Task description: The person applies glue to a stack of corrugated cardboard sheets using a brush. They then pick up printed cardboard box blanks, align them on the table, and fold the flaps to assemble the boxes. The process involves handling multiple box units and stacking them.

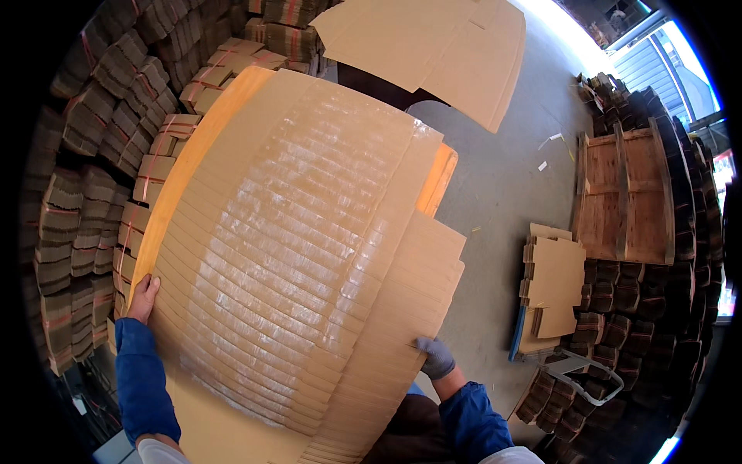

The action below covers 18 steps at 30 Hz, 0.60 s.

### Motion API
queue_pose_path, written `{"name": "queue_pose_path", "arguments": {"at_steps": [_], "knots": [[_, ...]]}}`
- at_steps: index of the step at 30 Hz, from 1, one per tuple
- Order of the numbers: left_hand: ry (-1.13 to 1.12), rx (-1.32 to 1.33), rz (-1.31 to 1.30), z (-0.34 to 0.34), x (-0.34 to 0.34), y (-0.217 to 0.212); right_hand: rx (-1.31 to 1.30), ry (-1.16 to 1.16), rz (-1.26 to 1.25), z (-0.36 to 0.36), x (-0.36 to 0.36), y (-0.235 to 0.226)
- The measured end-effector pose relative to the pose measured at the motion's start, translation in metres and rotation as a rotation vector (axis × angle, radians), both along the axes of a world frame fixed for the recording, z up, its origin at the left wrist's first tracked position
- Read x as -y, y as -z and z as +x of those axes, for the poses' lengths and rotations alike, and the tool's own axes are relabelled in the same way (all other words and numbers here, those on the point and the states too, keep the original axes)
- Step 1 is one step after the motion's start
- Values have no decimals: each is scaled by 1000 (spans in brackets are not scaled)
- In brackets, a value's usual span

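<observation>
Fanned cardboard sheets lie overlapped like shingles across an orange wooden tabletop. Whitish, shiny wet streaks, which look like glue, run over their exposed strips. My left hand, bare, is closed at the left edge of the sheets; its thumb lies near the top and the other fingers are partly hidden. On the right, my right hand, in a grey glove, grips the notched edge of the nearer sheets, its fingertips curled at the border. A plain lower sheet shows at the near side.
Strapped cardboard bundles stand close along the left. Beyond the table is a stack of large flat sheets. To the right, a pile of cut cardboard, a metal-framed cart and a wooden pallet border the grey floor.
</observation>
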<state>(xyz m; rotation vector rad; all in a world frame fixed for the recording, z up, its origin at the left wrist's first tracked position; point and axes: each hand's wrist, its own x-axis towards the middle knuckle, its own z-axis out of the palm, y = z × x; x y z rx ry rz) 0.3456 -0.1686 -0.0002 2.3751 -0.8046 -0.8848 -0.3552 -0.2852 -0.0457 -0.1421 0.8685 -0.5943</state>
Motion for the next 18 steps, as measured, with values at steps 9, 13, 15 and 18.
{"name": "queue_pose_path", "arguments": {"at_steps": [9, 13, 15, 18], "knots": [[130, -144, -33, -20, 19, -18, -30, 27, -19, 4, 3, -20], [113, -74, -75, -22, 15, -19, -3, 21, -39, 4, 0, -20], [114, -73, -79, -23, 14, -20, 4, 16, -37, 4, 0, -19], [101, -57, -71, -26, 17, -22, -10, 29, -30, 6, 2, -25]]}}
